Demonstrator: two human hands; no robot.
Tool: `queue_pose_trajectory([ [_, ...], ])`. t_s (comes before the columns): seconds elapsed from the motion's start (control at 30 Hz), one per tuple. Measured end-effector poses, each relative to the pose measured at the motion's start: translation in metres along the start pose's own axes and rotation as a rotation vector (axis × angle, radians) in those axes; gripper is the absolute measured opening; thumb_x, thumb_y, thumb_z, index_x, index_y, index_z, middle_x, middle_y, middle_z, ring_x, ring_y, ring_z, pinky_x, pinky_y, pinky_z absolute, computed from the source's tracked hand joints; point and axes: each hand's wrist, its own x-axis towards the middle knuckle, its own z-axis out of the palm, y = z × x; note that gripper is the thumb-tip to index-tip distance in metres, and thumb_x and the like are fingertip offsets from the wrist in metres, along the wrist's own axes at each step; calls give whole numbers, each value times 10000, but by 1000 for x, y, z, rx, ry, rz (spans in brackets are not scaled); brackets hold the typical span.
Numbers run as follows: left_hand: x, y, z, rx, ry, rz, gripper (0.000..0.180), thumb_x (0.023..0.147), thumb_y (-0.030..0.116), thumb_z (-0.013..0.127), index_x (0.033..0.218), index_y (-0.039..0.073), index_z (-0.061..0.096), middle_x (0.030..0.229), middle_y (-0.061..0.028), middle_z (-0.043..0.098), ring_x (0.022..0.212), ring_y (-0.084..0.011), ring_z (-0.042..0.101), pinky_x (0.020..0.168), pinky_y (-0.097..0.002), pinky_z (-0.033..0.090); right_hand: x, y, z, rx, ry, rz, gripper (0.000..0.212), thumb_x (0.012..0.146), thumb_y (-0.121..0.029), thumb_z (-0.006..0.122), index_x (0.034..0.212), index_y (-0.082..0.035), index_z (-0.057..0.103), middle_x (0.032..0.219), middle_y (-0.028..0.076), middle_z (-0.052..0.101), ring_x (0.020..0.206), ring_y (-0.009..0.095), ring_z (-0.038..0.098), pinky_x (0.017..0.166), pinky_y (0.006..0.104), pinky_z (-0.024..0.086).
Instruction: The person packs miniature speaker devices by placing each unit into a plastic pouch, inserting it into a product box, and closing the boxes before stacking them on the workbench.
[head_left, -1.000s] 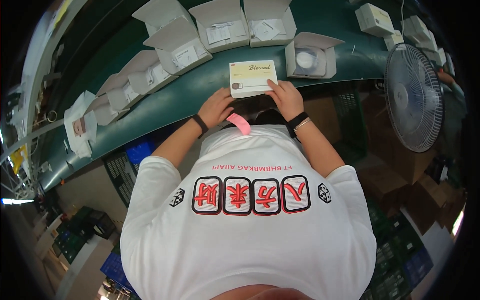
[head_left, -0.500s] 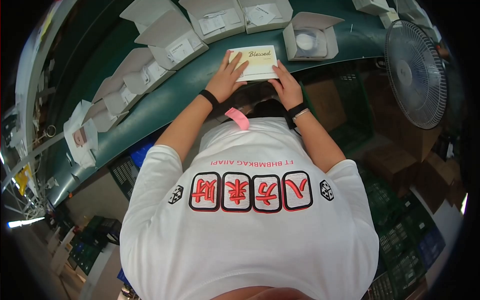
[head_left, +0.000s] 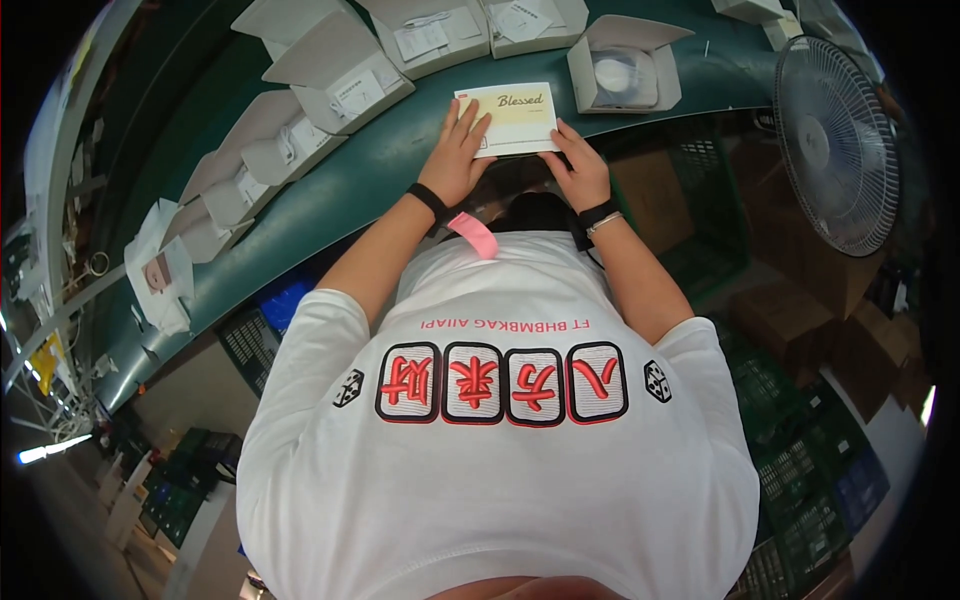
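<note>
A closed white cardboard box (head_left: 520, 122) with a pale yellow printed panel lies at the near edge of the green work surface (head_left: 440, 118). My left hand (head_left: 456, 157) grips its left side, with fingers lying over the top and the thumb at the near edge. At the right side, my right hand (head_left: 583, 170) holds the box's near corner between thumb and fingers. The underside of the box is hidden. Just right of it stands an open white box (head_left: 668, 88) with a round white item in a clear bag inside.
Several open white boxes (head_left: 350, 70) with papers and small parts line the curved surface to the left and back. A fan (head_left: 838, 145) stands at right. A green crate (head_left: 725, 190), brown cartons (head_left: 790, 320) and more crates sit below. White wrapping (head_left: 170, 295) hangs at left.
The white box has shifted slightly away from me and to the right. My left fingers have drawn back toward its left side; my right hand still holds its right corner.
</note>
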Motion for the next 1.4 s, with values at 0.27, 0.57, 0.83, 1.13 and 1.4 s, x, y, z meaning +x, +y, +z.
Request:
queue_pose_trajectory([
  [0.27, -1, 7, -3, 35, 72, -7, 683, 827, 281, 741, 1409, 59, 461, 1521, -205, 331, 1429, -463, 225, 1132, -509, 305, -2, 2, -1, -83, -35, -99, 363, 813, -88, 760, 1156, -20, 663, 1261, 165, 632, 1054, 309, 660, 860, 343, 549],
  [0.57, -2, 6, 9, 73, 112, -44, 659, 820, 312, 744, 1380, 61, 505, 1491, -200, 375, 1417, -458, 245, 1125, -505, 322, -5, 6, 4, -33, -55, -35, 356, 839, -65, 731, 1186, -29, 658, 1272, 157, 628, 1068, 300, 658, 875, 334, 543],
  [0.83, -6, 0, 18, 15, 129, -72, 658, 848, 295, 722, 1405, 57, 467, 1518, -202, 340, 1424, -463, 232, 1131, -508, 304, -13, 14, 23, 66, 0, 37, 344, 845, -51, 722, 1184, -36, 664, 1263, 156, 635, 1064, 284, 664, 876, 323, 539],
  [1.13, -9, -8, 19, 46, 81, -74, 657, 855, 331, 707, 1406, 65, 469, 1522, -199, 334, 1432, -461, 220, 1130, -509, 311, -10, 34, 15, -119, -129, -180, 423, 829, -106, 742, 1235, -59, 632, 1308, 153, 598, 1122, 317, 620, 904, 364, 526],
  [1.4, -8, -25, 4, 247, -66, 72, 667, 866, 339, 684, 1430, 85, 433, 1533, -175, 328, 1444, -428, 216, 1127, -500, 326, -2, 13, 24, -74, -183, -208, 469, 827, -120, 732, 1277, -101, 604, 1404, 142, 512, 1239, 356, 526, 986, 407, 477],
])
